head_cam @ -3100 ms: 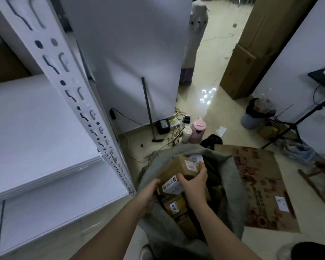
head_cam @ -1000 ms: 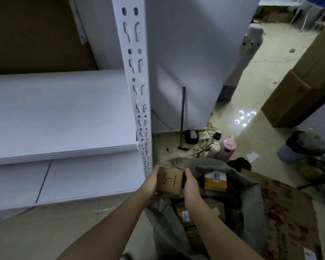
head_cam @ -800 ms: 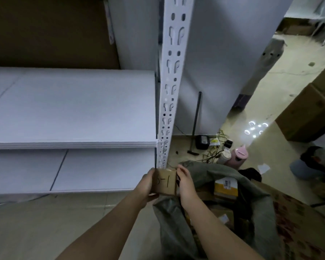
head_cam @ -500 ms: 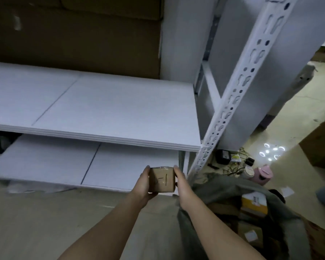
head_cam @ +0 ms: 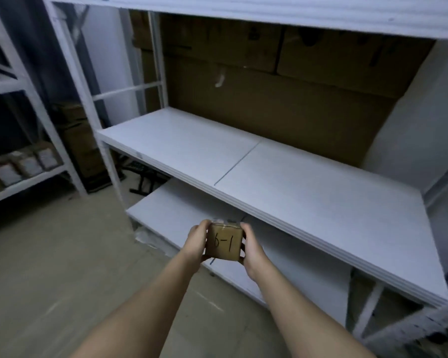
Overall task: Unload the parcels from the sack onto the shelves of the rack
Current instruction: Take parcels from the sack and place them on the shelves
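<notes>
— Since I've got the parcel (head_cam: 224,244) clamped between my left hand (head_cam: 195,242) and right hand (head_cam: 252,245), fingers curled round its sides, where do I set it?

— It hangs over the lower shelf (head_cam: 290,257). Carry it level onto the middle shelf (head_cam: 308,182), flat, then release.
</notes>
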`<state>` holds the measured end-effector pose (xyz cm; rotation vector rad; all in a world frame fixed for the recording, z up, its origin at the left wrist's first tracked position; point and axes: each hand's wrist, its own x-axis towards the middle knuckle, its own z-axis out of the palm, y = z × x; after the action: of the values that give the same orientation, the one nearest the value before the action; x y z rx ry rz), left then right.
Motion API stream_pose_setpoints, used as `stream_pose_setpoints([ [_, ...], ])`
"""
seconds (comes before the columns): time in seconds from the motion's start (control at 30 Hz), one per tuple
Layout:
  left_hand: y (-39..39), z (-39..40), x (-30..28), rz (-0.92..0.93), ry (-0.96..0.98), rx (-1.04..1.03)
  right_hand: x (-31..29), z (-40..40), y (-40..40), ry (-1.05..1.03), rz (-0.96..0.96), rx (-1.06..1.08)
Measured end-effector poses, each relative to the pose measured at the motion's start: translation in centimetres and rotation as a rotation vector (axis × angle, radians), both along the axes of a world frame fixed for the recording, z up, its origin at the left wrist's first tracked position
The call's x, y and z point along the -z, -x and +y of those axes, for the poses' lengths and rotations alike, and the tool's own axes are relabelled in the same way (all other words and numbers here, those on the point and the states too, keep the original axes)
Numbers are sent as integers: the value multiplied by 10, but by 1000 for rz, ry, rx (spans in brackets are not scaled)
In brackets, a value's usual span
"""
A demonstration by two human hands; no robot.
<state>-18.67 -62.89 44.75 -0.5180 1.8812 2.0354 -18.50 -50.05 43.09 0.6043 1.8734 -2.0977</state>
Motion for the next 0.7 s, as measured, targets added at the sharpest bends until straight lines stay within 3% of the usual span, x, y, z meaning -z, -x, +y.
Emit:
stream_pose_setpoints([
  [0.23,53,-81,-29,90,0,-239,-30,-88,88,-37,130,-210],
  [0.7,204,-186,-91,188,-36,-446,-88,-213,276,3,305,-366],
])
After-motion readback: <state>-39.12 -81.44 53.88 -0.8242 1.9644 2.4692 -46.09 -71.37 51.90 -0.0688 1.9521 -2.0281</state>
